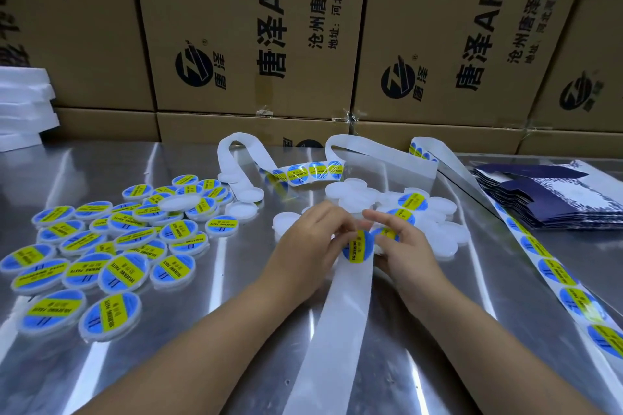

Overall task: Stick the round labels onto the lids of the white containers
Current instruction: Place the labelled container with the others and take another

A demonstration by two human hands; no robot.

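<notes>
My left hand [313, 239] and my right hand [401, 246] meet at the middle of the metal table [209, 330]. Between their fingertips sits a round blue-and-yellow label [358, 246] at the top end of a white backing strip [340, 320]; my left fingers pinch its upper edge. My right hand grips a white container with a labelled lid [387, 233]. Behind the hands lies a heap of unlabelled white containers [357, 195]. Several labelled containers [111, 246] are spread on the left.
A label strip [553, 273] runs along the table's right side, another loops at the back [313, 172]. Dark blue flat cartons [553, 199] are stacked at the right. Brown boxes [249, 44] wall the rear; white foam slabs [23, 104] sit far left.
</notes>
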